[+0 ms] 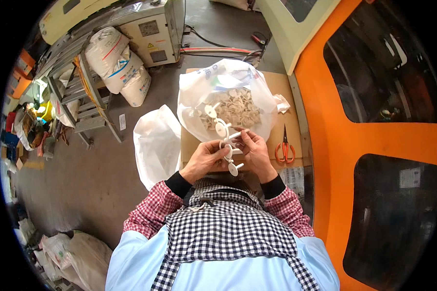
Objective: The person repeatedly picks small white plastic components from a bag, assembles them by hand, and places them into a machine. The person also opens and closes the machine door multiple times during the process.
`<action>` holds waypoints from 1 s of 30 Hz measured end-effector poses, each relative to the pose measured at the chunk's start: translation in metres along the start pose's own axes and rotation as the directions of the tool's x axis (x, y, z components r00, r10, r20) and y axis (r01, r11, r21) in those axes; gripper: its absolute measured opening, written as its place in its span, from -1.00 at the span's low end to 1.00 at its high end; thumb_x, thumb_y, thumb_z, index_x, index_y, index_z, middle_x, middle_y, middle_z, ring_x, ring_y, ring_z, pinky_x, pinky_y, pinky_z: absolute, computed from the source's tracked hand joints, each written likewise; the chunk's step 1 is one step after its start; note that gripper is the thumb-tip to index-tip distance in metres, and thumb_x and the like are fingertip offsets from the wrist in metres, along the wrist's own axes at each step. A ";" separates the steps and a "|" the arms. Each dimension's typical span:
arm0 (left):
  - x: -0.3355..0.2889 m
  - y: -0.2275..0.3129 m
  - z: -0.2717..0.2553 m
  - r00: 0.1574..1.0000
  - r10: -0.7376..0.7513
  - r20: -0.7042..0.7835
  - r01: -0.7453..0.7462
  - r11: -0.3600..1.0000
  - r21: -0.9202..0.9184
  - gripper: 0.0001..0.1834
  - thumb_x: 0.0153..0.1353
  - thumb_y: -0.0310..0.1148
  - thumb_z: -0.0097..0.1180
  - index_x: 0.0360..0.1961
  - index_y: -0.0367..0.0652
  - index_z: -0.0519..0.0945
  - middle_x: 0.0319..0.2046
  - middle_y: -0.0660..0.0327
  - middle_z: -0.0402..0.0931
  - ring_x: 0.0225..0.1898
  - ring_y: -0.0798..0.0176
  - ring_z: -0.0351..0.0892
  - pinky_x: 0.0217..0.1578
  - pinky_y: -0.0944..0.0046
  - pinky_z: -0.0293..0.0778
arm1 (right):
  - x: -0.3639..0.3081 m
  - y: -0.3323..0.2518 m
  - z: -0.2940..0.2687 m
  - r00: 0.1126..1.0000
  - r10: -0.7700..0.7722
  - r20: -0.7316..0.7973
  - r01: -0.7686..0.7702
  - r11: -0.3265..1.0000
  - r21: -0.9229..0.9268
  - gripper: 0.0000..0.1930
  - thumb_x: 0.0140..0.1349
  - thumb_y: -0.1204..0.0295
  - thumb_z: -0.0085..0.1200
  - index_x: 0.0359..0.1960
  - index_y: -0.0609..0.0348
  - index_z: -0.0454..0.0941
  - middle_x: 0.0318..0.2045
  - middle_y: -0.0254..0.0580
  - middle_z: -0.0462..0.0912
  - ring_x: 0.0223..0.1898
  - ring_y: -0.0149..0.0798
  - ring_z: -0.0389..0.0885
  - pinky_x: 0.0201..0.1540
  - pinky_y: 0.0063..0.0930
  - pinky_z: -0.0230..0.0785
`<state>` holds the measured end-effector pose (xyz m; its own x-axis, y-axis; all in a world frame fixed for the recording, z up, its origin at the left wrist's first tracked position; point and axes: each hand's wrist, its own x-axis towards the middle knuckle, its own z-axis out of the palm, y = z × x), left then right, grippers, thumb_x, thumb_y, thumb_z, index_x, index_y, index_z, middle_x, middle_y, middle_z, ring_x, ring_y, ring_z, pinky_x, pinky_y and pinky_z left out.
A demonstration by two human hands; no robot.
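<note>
Plastic piece (221,129), off-white, with round discs and short pegs along a curved stem, is held between the two hands, above the near side of the open bag (189,107). Both forearms come up from the lower edge in red checked sleeves (153,209) with black cuffs, angled inward so that the hands nearly meet in front of the apron (230,228). Left hand (205,157) is turned inward, its thumb and bent fingers pinched on the middle of the stem. Right hand (254,151) faces it, thumb and forefinger closed about a peg that sticks out to the right; its other fingers are partly hidden. Two discs lie beyond the fingertips, toward the loose parts (238,107) in the bag; another disc hangs nearer the body, below the left fingertips, clear of both hands. Scissors (285,149) with orange handles lie on the cardboard (277,127), to the right of the right hand, blades pointing away. Another white bag (156,143) stands left of the cardboard.
</note>
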<state>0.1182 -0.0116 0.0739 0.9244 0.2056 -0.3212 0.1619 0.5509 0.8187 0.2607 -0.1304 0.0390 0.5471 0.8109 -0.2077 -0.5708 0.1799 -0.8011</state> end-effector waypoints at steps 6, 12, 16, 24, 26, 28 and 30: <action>0.004 -0.017 0.008 0.976 0.151 -0.158 -0.171 0.977 -0.123 -0.73 0.25 -0.31 0.03 -0.18 -0.33 0.49 -0.40 0.21 0.53 -0.45 0.39 0.56 -0.43 0.49 0.49 | -0.050 -0.017 -0.003 0.927 -0.213 0.309 0.367 0.685 -0.629 -0.54 0.24 0.33 0.00 0.13 0.27 0.27 -0.01 -0.10 0.42 -0.06 -0.20 0.47 -0.02 -0.42 0.32; 0.002 -0.019 0.032 0.915 0.188 -0.358 -0.219 0.974 -0.050 -0.77 0.21 -0.39 0.08 -0.20 -0.35 0.53 -0.41 0.18 0.56 -0.49 0.36 0.58 -0.48 0.48 0.50 | -0.060 -0.016 -0.013 0.940 -0.157 0.302 0.325 0.679 -0.659 -0.78 0.26 0.42 -0.03 -0.18 0.33 0.48 -0.34 -0.17 0.56 -0.30 -0.30 0.53 -0.19 -0.51 0.36; 0.005 -0.032 0.045 0.862 0.267 -0.432 -0.296 0.955 0.001 -0.79 0.19 -0.44 0.09 -0.21 -0.36 0.55 -0.42 0.17 0.57 -0.51 0.37 0.58 -0.49 0.47 0.51 | -0.055 -0.010 -0.034 0.961 0.020 0.275 0.099 0.905 -0.415 -0.79 0.28 0.41 -0.03 -0.16 0.31 0.46 -0.29 -0.18 0.58 -0.27 -0.39 0.52 -0.24 -0.50 0.40; 0.011 -0.049 0.052 0.823 0.137 -0.551 -0.257 0.955 -0.147 -0.74 0.26 -0.36 0.01 -0.18 -0.39 0.50 -0.40 0.14 0.55 -0.49 0.36 0.57 -0.50 0.47 0.49 | -0.037 -0.033 -0.032 0.732 -0.363 0.577 0.669 0.227 -0.707 -0.88 0.13 0.49 0.08 -0.34 0.25 0.43 -0.53 -0.06 0.54 -0.52 -0.01 0.56 -0.51 -0.33 0.40; 0.010 -0.047 0.061 0.807 0.191 -0.558 -0.270 0.961 -0.063 -0.78 0.26 -0.37 0.00 -0.22 -0.37 0.50 -0.42 0.15 0.55 -0.50 0.36 0.56 -0.51 0.47 0.48 | -0.029 -0.025 -0.038 0.776 -0.413 0.477 0.594 0.224 -0.773 -0.87 0.14 0.46 0.09 -0.42 0.24 0.42 -0.61 -0.05 0.50 -0.58 -0.01 0.53 -0.56 -0.32 0.35; 0.014 -0.055 0.067 0.717 0.385 -0.581 -0.338 0.921 0.193 -0.83 0.22 -0.49 0.01 -0.20 -0.34 0.52 -0.39 0.15 0.56 -0.47 0.33 0.58 -0.48 0.44 0.49 | -0.015 -0.007 -0.043 0.863 -0.403 0.305 0.450 0.338 -0.827 -0.75 0.20 0.35 0.06 -0.55 0.24 0.43 -0.74 -0.18 0.45 -0.72 -0.18 0.47 -0.66 -0.39 0.24; 0.012 -0.051 0.068 0.605 0.712 -0.356 -0.318 0.626 0.712 -0.77 0.13 -0.62 -0.01 -0.16 -0.33 0.53 -0.35 0.07 0.56 -0.40 0.22 0.60 -0.42 0.36 0.50 | 0.002 0.011 -0.052 0.989 -0.050 0.141 0.127 0.779 -0.614 -0.70 0.25 0.29 0.00 -0.55 0.25 0.45 -0.73 -0.30 0.43 -0.71 -0.36 0.41 -0.65 -0.48 0.21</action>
<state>0.1450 -0.0923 0.0606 0.5514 0.8049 0.2194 0.0528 -0.2961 0.9537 0.2877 -0.1557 0.0008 0.4831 0.8714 -0.0858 0.0013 -0.0988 -0.9951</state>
